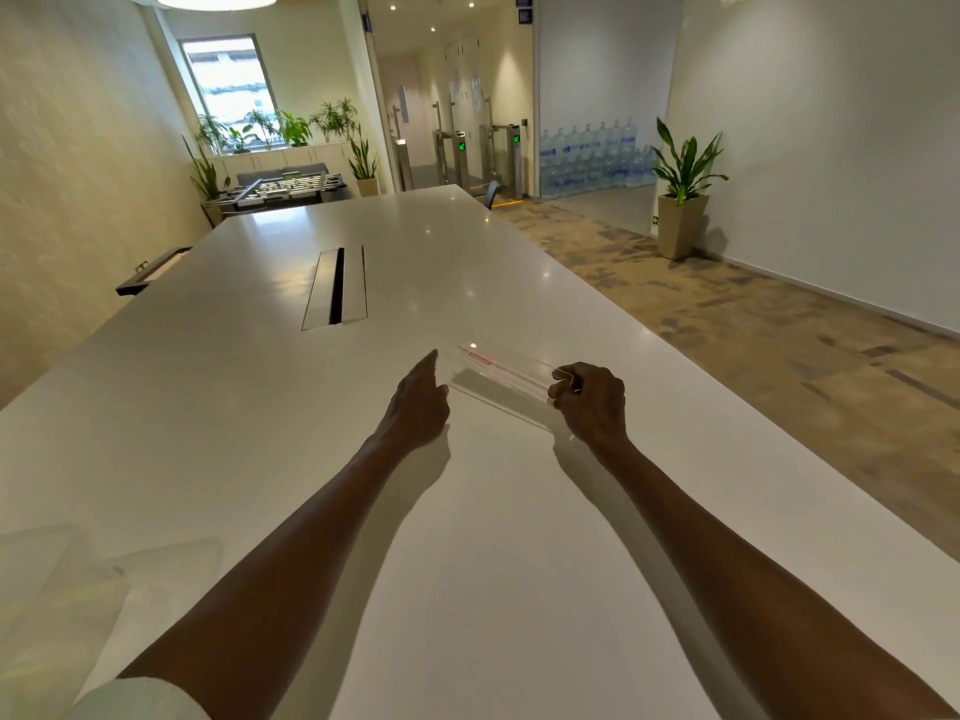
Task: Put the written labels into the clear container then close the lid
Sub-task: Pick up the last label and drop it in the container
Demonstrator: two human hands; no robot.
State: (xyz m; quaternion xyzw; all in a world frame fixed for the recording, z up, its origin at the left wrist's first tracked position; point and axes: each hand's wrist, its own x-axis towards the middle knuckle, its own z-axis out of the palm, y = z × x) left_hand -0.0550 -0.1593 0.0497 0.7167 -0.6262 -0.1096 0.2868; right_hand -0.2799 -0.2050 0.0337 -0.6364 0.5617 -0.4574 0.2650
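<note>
Arms both reach forward over the white table (519, 563). Left hand (418, 402) lies at the left end of the clear container (501, 379), fingers straight and together, touching its side. Right hand (592, 400) grips the container's right end, fingers curled round it. Container sits flat on the table between the hands; a red-printed label (480, 359) shows inside.

Both my arms reach in from the bottom of the frame toward centre, bare forearms, a white cuff at lower left. My left hand (418, 402) sits centre frame, fingers straight and together, pointing up-right, palm side turned right. My right hand (592, 400) is just right of centre, back of hand up, fingers curled in, thumb and fingertips pinching at its upper-left edge.
</note>
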